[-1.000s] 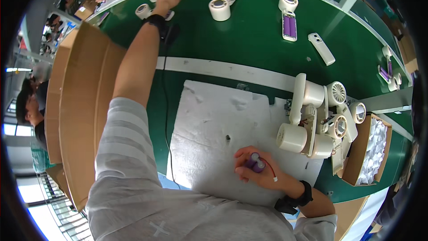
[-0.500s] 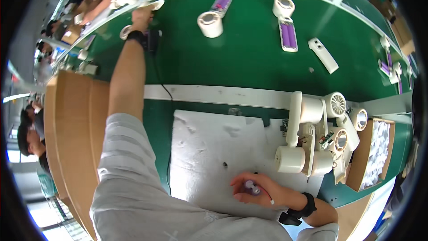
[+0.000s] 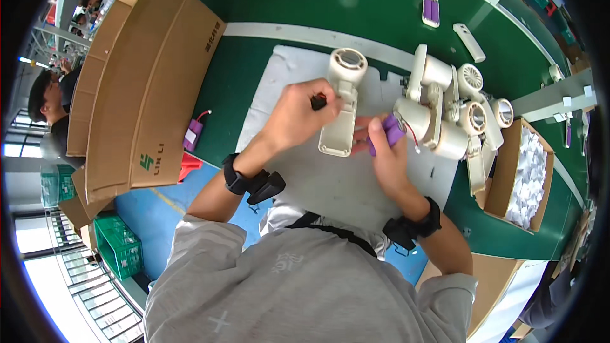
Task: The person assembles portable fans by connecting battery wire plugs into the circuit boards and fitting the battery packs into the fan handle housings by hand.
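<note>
A cream handheld fan stands out over the white mat, its round head away from me and its hollow handle shell toward me. My left hand is closed, its fingers gripping the fan by the neck. Something small and black shows between those fingers; I cannot make out its kind. Against the handle's right side, my right hand is closed round a purple battery pack. A red wire with a white plug hangs from the pack. Some right fingers pass behind the handle and are partly hidden.
Cream fan parts are piled right of the mat, beside a carton of small white pieces. Large cardboard rises at left, near another purple pack. Several opened fans lie on the far green surface. A person is at far left.
My left hand has come back from the far left with the fan, over the mat. My right hand has moved up beside it, still holding the battery pack. The view has shifted.
</note>
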`<action>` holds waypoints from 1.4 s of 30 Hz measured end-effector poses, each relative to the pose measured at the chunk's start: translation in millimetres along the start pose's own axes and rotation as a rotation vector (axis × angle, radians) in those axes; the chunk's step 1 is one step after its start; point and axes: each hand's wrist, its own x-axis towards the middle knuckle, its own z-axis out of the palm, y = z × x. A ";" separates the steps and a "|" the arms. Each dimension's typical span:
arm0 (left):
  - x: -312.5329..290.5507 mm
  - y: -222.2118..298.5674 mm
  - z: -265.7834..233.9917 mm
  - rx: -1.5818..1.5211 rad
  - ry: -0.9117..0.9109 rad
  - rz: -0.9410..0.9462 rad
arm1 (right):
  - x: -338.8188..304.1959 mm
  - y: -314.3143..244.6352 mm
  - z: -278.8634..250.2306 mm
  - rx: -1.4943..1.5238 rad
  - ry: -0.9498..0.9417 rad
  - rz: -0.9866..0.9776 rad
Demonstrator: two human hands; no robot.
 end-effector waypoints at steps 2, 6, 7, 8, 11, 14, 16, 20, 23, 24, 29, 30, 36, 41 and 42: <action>-18.2 -5.5 14.7 0.111 -0.055 -0.001 | -1.0 0.7 2.8 -0.105 0.044 -0.067; -15.4 -16.1 12.4 -0.335 -0.194 -0.097 | -0.8 5.0 -1.2 -0.888 0.010 -0.260; -8.7 -19.7 8.1 -0.338 -0.196 -0.098 | 1.3 6.3 -1.6 -0.906 0.034 -0.307; 1.9 -23.9 2.4 -0.305 -0.263 -0.073 | 3.6 7.4 -1.9 -0.923 0.059 -0.355; 26.5 -31.3 -5.3 -0.251 -0.416 -0.017 | 3.9 8.3 -2.5 -0.966 0.089 -0.407; 46.0 -35.8 -10.8 -0.316 -0.617 0.017 | 4.7 5.0 0.3 -1.008 0.096 -0.419; 45.3 -44.2 -16.3 -0.379 -0.645 0.006 | -4.6 -12.8 5.1 -1.186 0.005 -0.379; 34.1 -55.5 -19.0 -0.510 -0.680 -0.047 | -1.0 -19.3 19.4 -1.284 0.033 -0.308; 37.1 -54.5 -19.5 -0.519 -0.696 -0.054 | 15.0 -17.6 19.7 -1.320 0.052 -0.326; 37.8 -54.7 -20.0 -0.503 -0.640 -0.021 | 21.0 -17.5 17.6 -1.333 0.041 -0.368; 38.2 -60.8 -20.4 -0.510 -0.487 0.007 | 43.6 -10.6 23.7 -1.343 0.117 -0.557; 37.4 -61.5 -21.8 -0.522 -0.474 -0.008 | 44.7 -9.1 23.8 -1.345 0.098 -0.558; 38.0 -60.8 -25.7 -0.533 -0.554 -0.058 | 42.8 -3.4 21.8 -1.209 -0.008 -0.570; 35.3 -59.0 -25.3 -0.527 -0.540 -0.112 | 43.0 -1.8 16.4 -1.232 -0.060 -0.573; 35.6 -58.5 -25.6 -0.531 -0.535 -0.122 | 42.9 -1.9 15.9 -1.229 -0.057 -0.568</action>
